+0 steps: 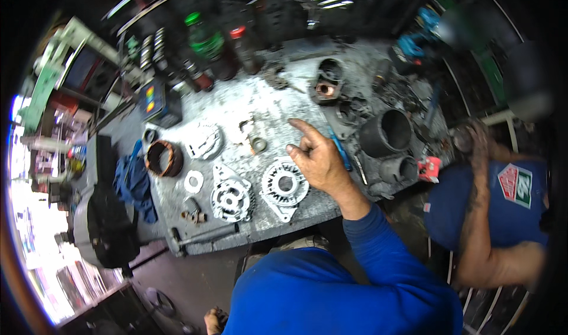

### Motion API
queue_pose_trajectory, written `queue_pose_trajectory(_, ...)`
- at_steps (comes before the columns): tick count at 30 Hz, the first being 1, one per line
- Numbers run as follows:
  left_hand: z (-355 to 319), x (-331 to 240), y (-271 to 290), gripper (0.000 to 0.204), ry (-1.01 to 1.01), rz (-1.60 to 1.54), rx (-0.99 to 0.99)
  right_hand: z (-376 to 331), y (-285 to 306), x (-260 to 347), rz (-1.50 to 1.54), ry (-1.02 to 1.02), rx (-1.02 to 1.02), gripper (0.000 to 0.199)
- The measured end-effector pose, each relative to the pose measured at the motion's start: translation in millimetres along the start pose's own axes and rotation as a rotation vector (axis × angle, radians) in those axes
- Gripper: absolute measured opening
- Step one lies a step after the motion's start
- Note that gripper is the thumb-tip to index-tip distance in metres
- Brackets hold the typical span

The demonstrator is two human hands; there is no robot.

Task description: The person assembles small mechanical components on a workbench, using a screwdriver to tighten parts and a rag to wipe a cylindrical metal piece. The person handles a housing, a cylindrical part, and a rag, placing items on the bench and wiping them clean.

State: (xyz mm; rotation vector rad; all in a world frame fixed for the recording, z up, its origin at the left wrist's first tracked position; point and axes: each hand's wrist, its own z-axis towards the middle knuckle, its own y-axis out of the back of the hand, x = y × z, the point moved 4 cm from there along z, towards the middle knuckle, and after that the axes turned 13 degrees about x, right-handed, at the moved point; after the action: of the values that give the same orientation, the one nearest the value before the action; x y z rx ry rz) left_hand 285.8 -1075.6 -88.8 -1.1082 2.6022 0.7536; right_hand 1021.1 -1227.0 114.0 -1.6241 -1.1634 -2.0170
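Note:
My right hand (322, 163) hovers over the workbench (254, 217), thumb and index finger apart, holding nothing. Just to its left lies a finned metal alternator housing (271, 184) with a round centre hole. A second housing (229, 202) and a pale third one (203, 141) sit further left. Beyond the fingertips are a small brass-coloured part (244, 131) and a small ring (258, 144). Down at the lower edge, beside my blue garment, my left hand (212, 321) shows only in part. Its fingers curl around something dark that I cannot make out.
A copper-wound ring (176, 162), a blue rag (133, 181) and a hammer (207, 235) lie leftward. Bottles (207, 44) line the back. Dark metal cylinders (373, 137) and a blue tool (339, 147) are right. A co-worker's hand (480, 140) grips a round piece at the right end.

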Motion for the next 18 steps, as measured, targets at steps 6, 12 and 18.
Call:
queue_pose_trajectory(6,-13,53,17,0.019,0.060,-0.403,-0.127,5,-59,44,-0.011,0.028,0.309,0.055)
queue_pose_trajectory(12,-18,127,-4,0.031,0.152,-0.381,-0.063,-26,-146,87,-0.078,0.103,0.537,0.058)
queue_pose_trajectory(18,-40,260,6,0.038,0.299,-0.436,-0.049,-89,-258,129,-0.133,0.137,0.661,0.060)
